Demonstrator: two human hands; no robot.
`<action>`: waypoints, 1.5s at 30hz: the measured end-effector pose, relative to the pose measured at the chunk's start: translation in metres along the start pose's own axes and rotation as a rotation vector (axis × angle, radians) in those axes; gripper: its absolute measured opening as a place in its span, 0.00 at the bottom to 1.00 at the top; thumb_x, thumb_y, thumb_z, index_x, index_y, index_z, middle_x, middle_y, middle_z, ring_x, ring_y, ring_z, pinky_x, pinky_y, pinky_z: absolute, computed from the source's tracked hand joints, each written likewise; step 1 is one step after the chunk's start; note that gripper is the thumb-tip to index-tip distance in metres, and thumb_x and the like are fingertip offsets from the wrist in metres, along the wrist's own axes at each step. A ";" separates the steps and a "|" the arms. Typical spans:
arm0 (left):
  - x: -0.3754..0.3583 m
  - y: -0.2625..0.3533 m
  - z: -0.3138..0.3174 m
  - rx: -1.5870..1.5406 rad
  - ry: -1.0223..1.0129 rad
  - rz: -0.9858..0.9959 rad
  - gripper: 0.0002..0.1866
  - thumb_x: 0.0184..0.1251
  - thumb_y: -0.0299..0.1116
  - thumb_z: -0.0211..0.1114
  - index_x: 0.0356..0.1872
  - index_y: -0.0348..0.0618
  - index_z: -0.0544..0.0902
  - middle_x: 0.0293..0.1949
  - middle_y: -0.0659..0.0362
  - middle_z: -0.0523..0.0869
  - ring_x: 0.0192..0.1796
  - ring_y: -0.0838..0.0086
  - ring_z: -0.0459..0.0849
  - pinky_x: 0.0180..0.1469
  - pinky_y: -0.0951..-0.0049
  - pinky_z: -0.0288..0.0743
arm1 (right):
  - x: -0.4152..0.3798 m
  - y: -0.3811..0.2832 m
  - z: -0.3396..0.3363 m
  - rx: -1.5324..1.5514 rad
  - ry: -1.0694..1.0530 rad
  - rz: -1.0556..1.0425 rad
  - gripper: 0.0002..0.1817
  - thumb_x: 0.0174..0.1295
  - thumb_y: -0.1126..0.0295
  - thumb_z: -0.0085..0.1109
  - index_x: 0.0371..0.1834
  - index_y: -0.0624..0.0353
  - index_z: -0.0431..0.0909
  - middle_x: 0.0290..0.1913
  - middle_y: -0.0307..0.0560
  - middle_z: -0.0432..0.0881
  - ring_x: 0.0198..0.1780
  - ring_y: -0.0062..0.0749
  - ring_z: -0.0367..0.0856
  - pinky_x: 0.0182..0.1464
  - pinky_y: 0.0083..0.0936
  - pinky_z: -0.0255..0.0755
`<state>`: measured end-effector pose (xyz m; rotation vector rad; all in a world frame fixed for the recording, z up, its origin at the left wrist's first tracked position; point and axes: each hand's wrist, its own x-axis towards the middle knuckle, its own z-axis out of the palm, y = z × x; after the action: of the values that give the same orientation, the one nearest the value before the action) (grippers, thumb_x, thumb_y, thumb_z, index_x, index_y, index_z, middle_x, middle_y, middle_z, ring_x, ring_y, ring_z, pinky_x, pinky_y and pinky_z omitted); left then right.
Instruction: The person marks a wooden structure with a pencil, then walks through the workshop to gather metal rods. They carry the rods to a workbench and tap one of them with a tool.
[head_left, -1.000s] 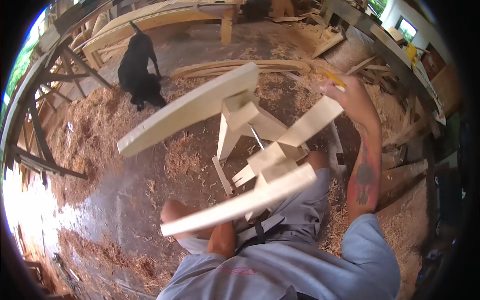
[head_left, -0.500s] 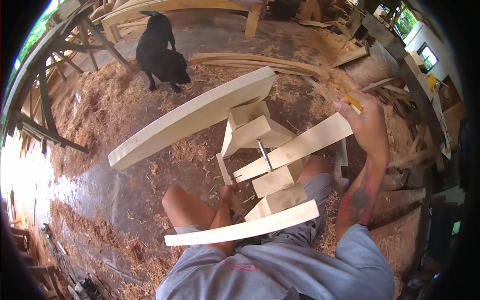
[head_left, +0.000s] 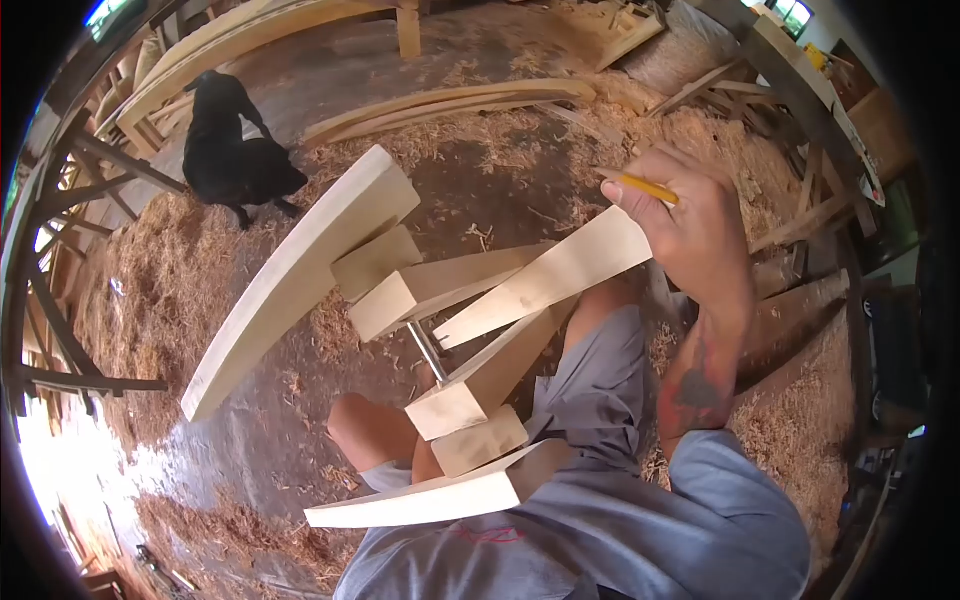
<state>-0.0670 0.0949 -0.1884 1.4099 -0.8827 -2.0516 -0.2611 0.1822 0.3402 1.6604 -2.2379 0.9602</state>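
Note:
My right hand [head_left: 695, 225] is closed round a yellow pencil [head_left: 648, 188], its tip pointing left. Against the same hand lies the wide end of a tapered wooden piece [head_left: 560, 272]. That piece runs down left into a pale wooden assembly, its narrow end beside a metal rod [head_left: 428, 352]. The rod spans two angled wooden arms, an upper one [head_left: 430, 290] and a lower one [head_left: 490, 380]. Outside these sit a long curved board [head_left: 300, 275] and a shorter curved board [head_left: 430, 500] near my shirt. My left hand is hidden behind the wood.
A black dog [head_left: 235, 155] stands on the floor at upper left. Wood shavings [head_left: 210, 270] cover much of the ground. Long curved planks [head_left: 450, 103] lie beyond the assembly, and wooden trestles [head_left: 80, 360] stand at left. More timber [head_left: 800, 230] is stacked at right.
The assembly has tilted, exposing more of its angled arms. My right hand has shifted left with the pencil and tapered piece. My left hand has gone out of sight; the view has turned.

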 end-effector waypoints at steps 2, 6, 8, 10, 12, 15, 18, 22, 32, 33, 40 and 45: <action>-0.004 0.001 -0.001 0.003 -0.001 0.018 0.07 0.48 0.34 0.67 0.23 0.42 0.82 0.23 0.61 0.79 0.24 0.73 0.74 0.28 0.70 0.66 | 0.001 -0.002 0.001 -0.006 0.001 -0.006 0.07 0.56 0.72 0.65 0.30 0.65 0.80 0.26 0.51 0.77 0.27 0.44 0.76 0.31 0.32 0.67; -0.012 0.004 0.008 0.022 -0.014 0.043 0.07 0.48 0.34 0.67 0.23 0.42 0.82 0.22 0.61 0.78 0.23 0.73 0.74 0.27 0.70 0.65 | -0.002 -0.004 0.001 0.013 0.013 0.022 0.07 0.56 0.72 0.64 0.29 0.65 0.80 0.26 0.51 0.77 0.26 0.45 0.75 0.31 0.34 0.67; -0.020 0.005 0.016 0.018 -0.026 0.049 0.07 0.48 0.34 0.67 0.22 0.42 0.82 0.22 0.61 0.78 0.23 0.74 0.73 0.27 0.70 0.65 | 0.002 -0.002 0.000 0.015 0.034 0.003 0.07 0.56 0.72 0.64 0.30 0.64 0.80 0.26 0.51 0.76 0.26 0.46 0.75 0.31 0.34 0.67; -0.030 0.002 0.019 0.025 -0.031 0.059 0.07 0.48 0.34 0.66 0.22 0.43 0.81 0.22 0.62 0.78 0.23 0.74 0.73 0.27 0.70 0.65 | 0.005 0.002 0.002 -0.016 0.020 -0.066 0.08 0.57 0.69 0.64 0.30 0.63 0.81 0.24 0.53 0.75 0.26 0.47 0.75 0.31 0.35 0.67; -0.035 0.000 0.018 0.028 -0.033 0.065 0.07 0.48 0.34 0.66 0.22 0.43 0.81 0.21 0.62 0.77 0.22 0.74 0.73 0.27 0.70 0.64 | 0.011 0.010 0.002 -0.038 -0.006 -0.088 0.09 0.58 0.67 0.64 0.31 0.63 0.81 0.23 0.53 0.75 0.26 0.47 0.75 0.31 0.35 0.67; -0.032 0.000 0.010 0.021 -0.033 0.062 0.07 0.49 0.35 0.66 0.21 0.43 0.81 0.21 0.62 0.77 0.22 0.74 0.72 0.26 0.70 0.64 | 0.018 0.006 -0.001 -0.045 -0.114 -0.033 0.13 0.59 0.64 0.64 0.35 0.64 0.82 0.25 0.54 0.77 0.27 0.42 0.76 0.33 0.34 0.68; -0.027 -0.011 0.004 0.018 -0.034 0.036 0.07 0.49 0.35 0.66 0.21 0.44 0.80 0.20 0.62 0.76 0.21 0.74 0.72 0.26 0.70 0.64 | 0.023 0.023 0.000 -0.056 -0.158 -0.013 0.16 0.59 0.61 0.64 0.38 0.66 0.82 0.27 0.52 0.79 0.29 0.34 0.76 0.35 0.30 0.68; -0.022 -0.015 0.000 0.017 -0.023 0.003 0.07 0.49 0.35 0.66 0.20 0.44 0.80 0.20 0.63 0.76 0.20 0.74 0.71 0.26 0.70 0.63 | 0.029 0.030 -0.007 0.003 -0.201 -0.051 0.18 0.61 0.57 0.63 0.38 0.64 0.84 0.17 0.50 0.73 0.20 0.35 0.71 0.28 0.34 0.65; -0.007 -0.035 -0.009 -0.050 0.016 -0.086 0.08 0.50 0.35 0.65 0.19 0.45 0.79 0.18 0.64 0.74 0.19 0.75 0.69 0.25 0.70 0.62 | 0.015 0.033 -0.020 0.115 -0.214 0.077 0.19 0.68 0.56 0.56 0.42 0.64 0.83 0.28 0.37 0.81 0.32 0.18 0.76 0.36 0.19 0.68; -0.010 -0.037 -0.009 -0.070 0.036 -0.092 0.08 0.50 0.35 0.65 0.19 0.45 0.79 0.18 0.64 0.74 0.19 0.75 0.69 0.25 0.70 0.62 | 0.018 0.035 -0.020 0.121 -0.218 0.087 0.19 0.67 0.55 0.57 0.40 0.63 0.83 0.27 0.36 0.80 0.31 0.17 0.75 0.36 0.18 0.67; -0.039 -0.024 -0.004 -0.142 -0.080 -0.158 0.13 0.52 0.41 0.69 0.31 0.44 0.82 0.27 0.65 0.76 0.29 0.76 0.72 0.32 0.73 0.65 | 0.025 0.054 -0.023 0.162 -0.191 0.133 0.15 0.66 0.58 0.61 0.36 0.60 0.82 0.26 0.32 0.77 0.28 0.14 0.72 0.33 0.16 0.65; -0.044 -0.026 -0.009 -0.364 -0.151 -0.247 0.26 0.57 0.56 0.70 0.43 0.42 0.82 0.36 0.61 0.81 0.37 0.72 0.78 0.35 0.70 0.71 | 0.031 0.069 -0.030 0.209 -0.224 0.216 0.14 0.69 0.61 0.59 0.32 0.62 0.78 0.29 0.33 0.75 0.31 0.12 0.71 0.34 0.13 0.65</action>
<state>-0.0440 0.1412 -0.1823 1.2233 -0.3724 -2.3808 -0.3408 0.1868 0.3526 1.7108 -2.5860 1.1446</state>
